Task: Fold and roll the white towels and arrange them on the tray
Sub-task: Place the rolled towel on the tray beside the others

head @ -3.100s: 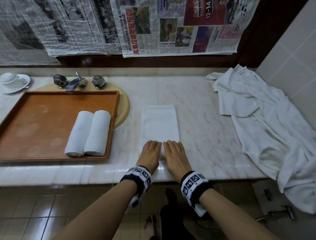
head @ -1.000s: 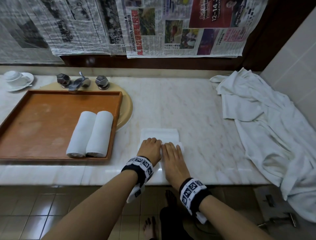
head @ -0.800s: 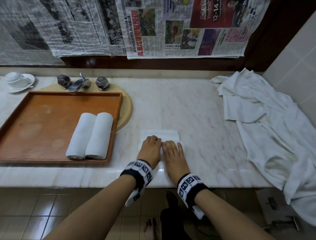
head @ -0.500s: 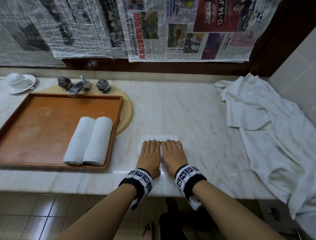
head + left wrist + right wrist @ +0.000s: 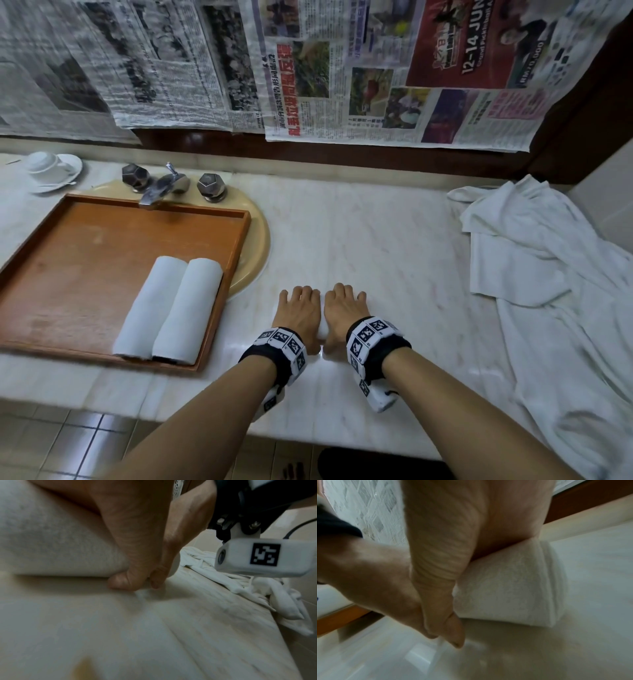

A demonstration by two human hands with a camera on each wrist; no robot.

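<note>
A white towel roll (image 5: 505, 581) lies crosswise on the marble counter (image 5: 376, 246), almost wholly covered in the head view. My left hand (image 5: 297, 313) and right hand (image 5: 344, 310) sit side by side on top of it. Their fingers curl over its far side and both thumbs reach down its near side to the counter. In the left wrist view the roll (image 5: 51, 540) bulges under my palm. The wooden tray (image 5: 85, 267) stands to the left, with two rolled white towels (image 5: 168, 308) lying side by side near its right rim.
A heap of loose white towels (image 5: 548, 291) covers the counter's right end and hangs over its front edge. The tray lies over a beige sink (image 5: 255, 246) with a tap (image 5: 161, 186) behind it. A cup and saucer (image 5: 48, 166) stand at the far left. Newspapers cover the wall.
The flat folded towel has been rolled up away from me. The flat strip ahead of my fingers has shrunk to nothing, and both hands have travelled forward on the roll.
</note>
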